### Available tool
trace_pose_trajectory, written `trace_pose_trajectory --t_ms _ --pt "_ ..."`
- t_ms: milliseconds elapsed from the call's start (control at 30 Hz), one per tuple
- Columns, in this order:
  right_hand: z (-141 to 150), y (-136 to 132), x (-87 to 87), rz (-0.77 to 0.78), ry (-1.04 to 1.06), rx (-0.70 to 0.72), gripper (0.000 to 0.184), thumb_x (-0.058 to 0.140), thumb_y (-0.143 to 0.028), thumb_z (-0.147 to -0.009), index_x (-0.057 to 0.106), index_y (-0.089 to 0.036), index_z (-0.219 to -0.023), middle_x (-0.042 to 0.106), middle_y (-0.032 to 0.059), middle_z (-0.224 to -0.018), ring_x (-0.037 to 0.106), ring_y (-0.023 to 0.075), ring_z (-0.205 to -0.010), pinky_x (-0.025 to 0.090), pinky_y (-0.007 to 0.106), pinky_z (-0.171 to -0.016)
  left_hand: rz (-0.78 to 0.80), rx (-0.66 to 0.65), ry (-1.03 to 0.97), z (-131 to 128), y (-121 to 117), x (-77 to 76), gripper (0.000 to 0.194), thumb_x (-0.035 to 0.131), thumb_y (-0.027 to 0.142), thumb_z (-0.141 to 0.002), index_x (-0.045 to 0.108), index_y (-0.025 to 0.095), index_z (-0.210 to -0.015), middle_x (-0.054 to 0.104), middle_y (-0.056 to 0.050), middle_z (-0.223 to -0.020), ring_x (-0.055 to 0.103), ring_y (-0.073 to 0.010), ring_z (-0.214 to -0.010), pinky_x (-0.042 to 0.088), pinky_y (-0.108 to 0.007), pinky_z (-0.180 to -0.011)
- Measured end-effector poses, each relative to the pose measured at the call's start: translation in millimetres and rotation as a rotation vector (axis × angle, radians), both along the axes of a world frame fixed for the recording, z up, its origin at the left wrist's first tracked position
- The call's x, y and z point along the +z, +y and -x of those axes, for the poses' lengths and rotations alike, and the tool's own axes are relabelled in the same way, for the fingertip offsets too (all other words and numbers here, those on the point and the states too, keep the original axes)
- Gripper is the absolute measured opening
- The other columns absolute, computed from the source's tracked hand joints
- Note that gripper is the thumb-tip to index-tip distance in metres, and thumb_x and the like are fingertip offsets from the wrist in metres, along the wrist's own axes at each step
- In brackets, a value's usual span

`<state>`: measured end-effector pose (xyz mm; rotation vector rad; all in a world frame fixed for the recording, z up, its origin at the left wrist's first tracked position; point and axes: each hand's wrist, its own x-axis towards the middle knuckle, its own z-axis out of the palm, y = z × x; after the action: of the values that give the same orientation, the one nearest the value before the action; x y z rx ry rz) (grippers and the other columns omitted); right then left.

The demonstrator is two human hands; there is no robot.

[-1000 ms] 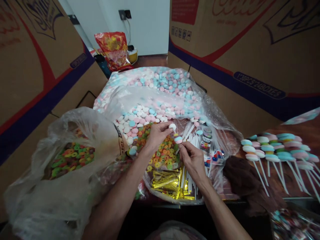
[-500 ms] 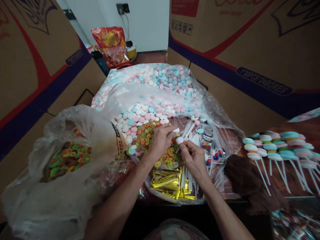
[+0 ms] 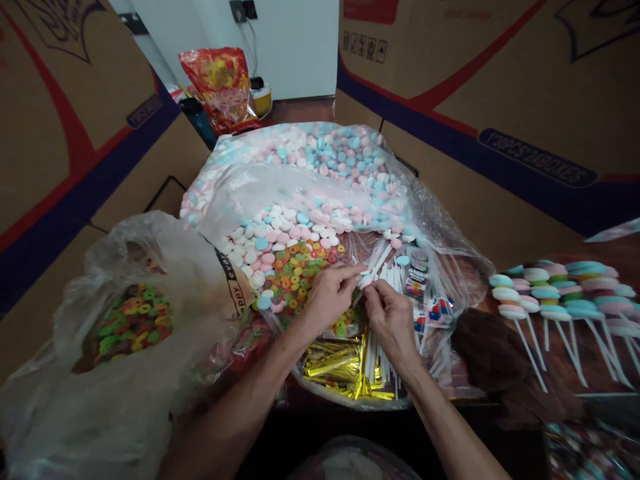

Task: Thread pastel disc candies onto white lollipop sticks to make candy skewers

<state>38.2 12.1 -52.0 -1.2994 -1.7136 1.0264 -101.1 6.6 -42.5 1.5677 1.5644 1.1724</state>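
My right hand is closed, pinching the top of a white stick with a small stack of blue and pink marshmallow discs on it. From the left, my left hand reaches to the top of that stack, its fingers closed on a white marshmallow disc, partly hidden by the fingertips. Below my left hand lie ring-shaped gummies in orange, green and yellow. Loose white sticks lie beside and under my right hand. Pink, white and blue marshmallows spread beyond both hands.
A large clear bag of marshmallows lies behind. Gold twist ties lie in front. At left is a plastic bag of gummies; at right, assembled candy sticks and a brown cloth. Cardboard boxes flank both sides.
My left hand has moved right and slightly down, bringing the white marshmallow disc from above the stack to its top. My right hand has shifted slightly right with the stick.
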Motion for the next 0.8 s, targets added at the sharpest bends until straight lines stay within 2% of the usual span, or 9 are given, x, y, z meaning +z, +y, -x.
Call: trace_pose_trajectory --t_ms 67,133,200,267,367,467,667,800 --pt "1 0 -0.4 -0.013 -0.010 -0.027 0.029 0.049 -0.035 -0.093 0.054 -0.019 -0.069 0.040 -0.0058 -0.056 0.035 0.0104 -0.053 0.027 0.024 -0.052 0.001 -0.004 0.029 3 5 5.9 0.030 0.052 0.019 -0.090 0.073 0.020 -0.111 0.075 -0.007 -0.110 0.069 -0.0185 -0.101 0.052 -0.030 -0.091" --pt "1 0 -0.4 -0.024 0.002 -0.054 0.030 0.049 -0.037 -0.093 0.054 -0.019 -0.069 0.040 -0.0059 -0.056 0.036 0.0104 -0.052 0.028 0.024 -0.052 0.010 0.033 0.154 10 15 14.3 0.034 0.047 0.018 -0.091 0.071 0.021 -0.116 0.075 -0.005 -0.107 0.069 -0.0180 -0.097 0.053 -0.028 -0.087" --pt "1 0 -0.2 -0.031 0.025 -0.083 0.031 0.050 -0.038 -0.093 0.053 -0.019 -0.069 0.041 -0.0058 -0.055 0.038 0.0105 -0.052 0.028 0.024 -0.051 0.038 0.110 0.412 19 27 21.8 0.037 0.044 0.015 -0.091 0.071 0.022 -0.115 0.075 -0.006 -0.097 0.068 -0.0198 -0.091 0.052 -0.030 -0.082" --pt "1 1 0.0 -0.027 0.050 -0.107 0.031 0.051 -0.039 -0.093 0.054 -0.019 -0.069 0.043 -0.0057 -0.055 0.039 0.0103 -0.050 0.029 0.023 -0.050 0.091 0.155 0.701 27 37 25.2 0.034 0.045 0.015 -0.091 0.074 0.021 -0.107 0.072 -0.010 -0.094 0.064 -0.0241 -0.094 0.049 -0.033 -0.081" --pt "2 1 0.0 -0.012 0.080 -0.111 0.030 0.052 -0.039 -0.092 0.057 -0.018 -0.072 0.043 -0.0060 -0.055 0.039 0.0098 -0.049 0.030 0.023 -0.049 0.166 0.158 0.953 32 46 21.4 0.031 0.047 0.015 -0.090 0.076 0.020 -0.098 0.066 -0.013 -0.100 0.058 -0.0278 -0.101 0.046 -0.036 -0.079" --pt "1 0 -0.4 -0.026 0.075 -0.103 0.027 0.053 -0.037 -0.092 0.061 -0.017 -0.075 0.044 -0.0059 -0.055 0.039 0.0099 -0.049 0.030 0.023 -0.049 0.160 0.162 0.994 33 48 14.2 0.029 0.047 0.015 -0.089 0.074 0.021 -0.097 0.062 -0.012 -0.101 0.055 -0.0273 -0.103 0.044 -0.035 -0.079" --pt "0 -1 -0.6 -0.029 0.050 -0.084 0.028 0.052 -0.038 -0.093 0.061 -0.017 -0.076 0.045 -0.0053 -0.056 0.040 0.0104 -0.051 0.030 0.023 -0.050 0.044 0.177 0.851 33 54 8.9 0.022 0.050 0.018 -0.089 0.071 0.020 -0.095 0.062 -0.011 -0.098 0.056 -0.0259 -0.098 0.043 -0.036 -0.083" --pt "1 0 -1.3 -0.032 0.058 -0.089 0.029 0.052 -0.040 -0.093 0.061 -0.017 -0.076 0.044 -0.0057 -0.055 0.039 0.0105 -0.050 0.030 0.023 -0.050 0.032 0.144 0.892 29 60 8.5 0.026 0.048 0.011 -0.087 0.072 0.022 -0.093 0.064 -0.012 -0.099 0.053 -0.0279 -0.100 0.042 -0.038 -0.083"
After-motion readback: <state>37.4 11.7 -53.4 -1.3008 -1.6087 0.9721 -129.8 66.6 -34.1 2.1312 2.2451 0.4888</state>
